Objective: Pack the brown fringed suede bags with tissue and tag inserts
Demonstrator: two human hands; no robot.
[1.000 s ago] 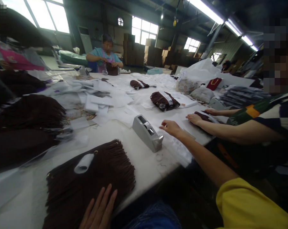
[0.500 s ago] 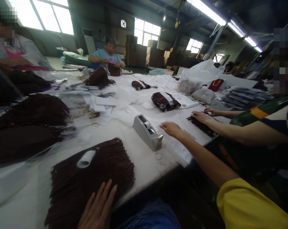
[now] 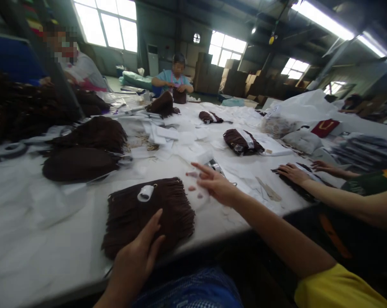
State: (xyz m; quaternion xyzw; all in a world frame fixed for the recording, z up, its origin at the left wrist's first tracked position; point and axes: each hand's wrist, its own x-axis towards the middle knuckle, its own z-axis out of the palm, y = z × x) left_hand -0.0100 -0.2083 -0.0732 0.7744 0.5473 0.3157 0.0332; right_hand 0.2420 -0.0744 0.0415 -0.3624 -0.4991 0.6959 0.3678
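Observation:
A dark brown fringed bag (image 3: 168, 209) lies flat on the white table at my front. On its upper edge, by a metal ring, sits a small white roll (image 3: 145, 193). My left hand (image 3: 137, 252) rests at the bag's lower edge, fingers stretched and apart. To the right of the bag, above the table, is my right hand (image 3: 217, 186) with its index finger extended. A whitish see-through strip, seemingly clear tape (image 3: 196, 186), covers its other fingertips; the grip is blurred. Behind this hand the tape dispenser (image 3: 215, 164) is partly hidden.
More brown fringed bags (image 3: 81, 164) lie at the left. Two wrapped brown bundles (image 3: 243, 142) lie farther back. White paper pieces (image 3: 164, 133) are scattered mid-table. A co-worker's hands (image 3: 291, 173) press another brown item at the right. Two other people work across the table.
My right hand has moved from beyond the dispenser's right end leftward, toward the bag. My left hand has turned, with its thumb now apart. The view has swung left.

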